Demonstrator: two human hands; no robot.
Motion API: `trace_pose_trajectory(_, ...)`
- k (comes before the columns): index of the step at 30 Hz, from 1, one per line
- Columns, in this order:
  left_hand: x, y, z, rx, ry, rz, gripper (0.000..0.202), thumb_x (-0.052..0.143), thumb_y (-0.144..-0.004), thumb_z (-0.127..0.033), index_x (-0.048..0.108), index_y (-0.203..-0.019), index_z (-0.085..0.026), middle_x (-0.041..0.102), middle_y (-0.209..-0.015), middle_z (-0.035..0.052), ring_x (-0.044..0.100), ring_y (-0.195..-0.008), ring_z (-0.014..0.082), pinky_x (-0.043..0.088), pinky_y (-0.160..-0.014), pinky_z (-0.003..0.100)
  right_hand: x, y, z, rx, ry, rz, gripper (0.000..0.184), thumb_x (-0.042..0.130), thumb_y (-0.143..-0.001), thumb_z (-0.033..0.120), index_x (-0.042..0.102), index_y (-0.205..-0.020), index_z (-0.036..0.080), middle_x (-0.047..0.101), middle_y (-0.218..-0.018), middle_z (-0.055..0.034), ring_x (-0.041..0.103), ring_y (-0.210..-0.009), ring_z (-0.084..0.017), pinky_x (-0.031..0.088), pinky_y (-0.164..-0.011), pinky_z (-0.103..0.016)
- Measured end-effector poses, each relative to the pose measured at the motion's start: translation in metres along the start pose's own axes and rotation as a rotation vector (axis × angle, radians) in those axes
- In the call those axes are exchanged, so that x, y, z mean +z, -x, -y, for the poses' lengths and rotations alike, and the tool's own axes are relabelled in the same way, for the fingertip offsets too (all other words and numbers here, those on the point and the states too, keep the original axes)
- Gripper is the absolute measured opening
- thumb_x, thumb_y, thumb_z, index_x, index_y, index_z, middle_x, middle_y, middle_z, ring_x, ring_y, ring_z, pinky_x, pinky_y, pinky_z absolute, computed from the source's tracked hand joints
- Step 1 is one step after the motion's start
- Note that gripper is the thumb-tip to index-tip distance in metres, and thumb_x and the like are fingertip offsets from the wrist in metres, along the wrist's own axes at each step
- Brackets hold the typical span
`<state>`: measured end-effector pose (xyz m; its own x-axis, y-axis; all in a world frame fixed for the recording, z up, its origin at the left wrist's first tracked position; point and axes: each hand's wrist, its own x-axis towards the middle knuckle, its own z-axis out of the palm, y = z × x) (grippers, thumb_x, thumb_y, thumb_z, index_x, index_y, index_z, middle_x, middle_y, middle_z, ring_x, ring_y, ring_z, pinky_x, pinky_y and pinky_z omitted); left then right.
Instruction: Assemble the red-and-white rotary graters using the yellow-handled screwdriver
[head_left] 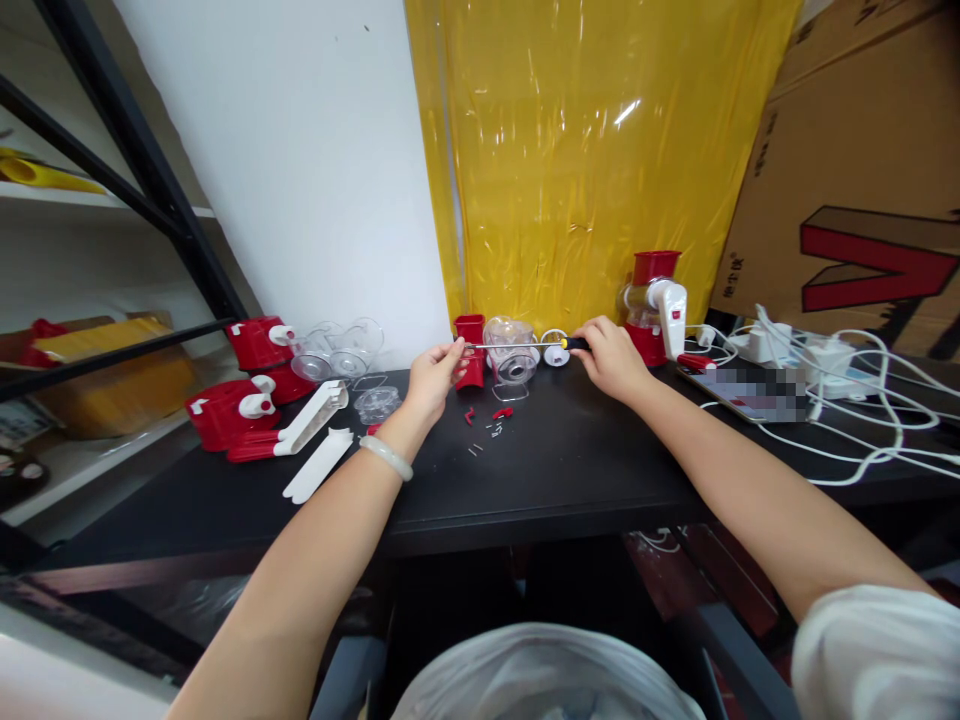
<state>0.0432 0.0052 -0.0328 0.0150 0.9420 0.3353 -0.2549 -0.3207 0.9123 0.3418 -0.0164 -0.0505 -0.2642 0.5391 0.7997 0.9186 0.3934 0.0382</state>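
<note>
A long screwdriver (517, 346) is stretched level above the black table, between my two hands. My right hand (611, 358) is closed around its black and yellow handle. At the other end, my left hand (436, 378) pinches the tip of the shaft between thumb and fingers. Just behind the shaft stand a red hopper-shaped part (470, 372) and a clear plastic housing (511, 360). A round white part (555, 352) is near my right hand. Small red pieces (502, 412) and several screws (495, 430) lie on the tabletop below.
Red housings (225, 412), white handle pieces (319, 467) and clear parts (377, 404) occupy the left side. An assembled red and white hand-crank grater (654, 310) stands at right. Beyond it are a phone (739, 398), tangled white cables (885, 425) and a cardboard box (840, 160).
</note>
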Motion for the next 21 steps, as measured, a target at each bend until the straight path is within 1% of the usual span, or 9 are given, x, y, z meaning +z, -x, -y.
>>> trace_pose_trajectory(5,0.0004,0.0012,-0.0014,0.006,-0.005,-0.005,0.041,0.082,-0.062,-0.048,0.069,-0.078,-0.012,0.067,-0.078,0.0043,0.057,-0.065,0.008,0.044,-0.059,0.02,0.0001,-0.0002,-0.0007,0.002,0.001,0.003,0.024,0.048,-0.092,0.033,0.059,-0.109,0.02,0.057,-0.104,-0.0137,0.054,-0.098,-0.03,0.043,-0.08,-0.044)
trace_pose_trajectory(13,0.0007,0.0019,-0.0011,0.004,-0.018,-0.007,0.041,0.082,-0.061,-0.049,0.068,-0.076,-0.013,0.067,-0.075,0.0038,0.058,-0.063,0.0084,0.045,-0.059,0.021,-0.001,0.0,0.0009,0.002,0.005,-0.001,0.023,0.048,-0.092,0.033,0.059,-0.108,0.02,0.058,-0.103,-0.0138,0.055,-0.098,-0.03,0.042,-0.08,-0.043)
trace_pose_trajectory(17,0.0,0.0017,-0.0007,0.022,-0.029,-0.006,0.043,0.083,-0.058,-0.05,0.069,-0.077,-0.013,0.067,-0.074,0.0032,0.058,-0.063,0.0082,0.045,-0.059,0.021,-0.0009,-0.0002,0.0005,0.005,0.012,0.0,0.023,0.048,-0.092,0.033,0.058,-0.107,0.019,0.058,-0.104,-0.0137,0.055,-0.099,-0.03,0.043,-0.081,-0.043)
trace_pose_trajectory(21,0.0,0.0016,-0.0012,0.027,-0.041,-0.014,0.044,0.084,-0.057,-0.051,0.068,-0.074,-0.014,0.068,-0.073,0.0038,0.057,-0.062,0.0086,0.044,-0.058,0.021,-0.0011,-0.0001,-0.0001,0.009,0.002,-0.003,0.022,0.05,-0.091,0.033,0.059,-0.107,0.019,0.058,-0.104,-0.0135,0.054,-0.099,-0.03,0.042,-0.081,-0.043)
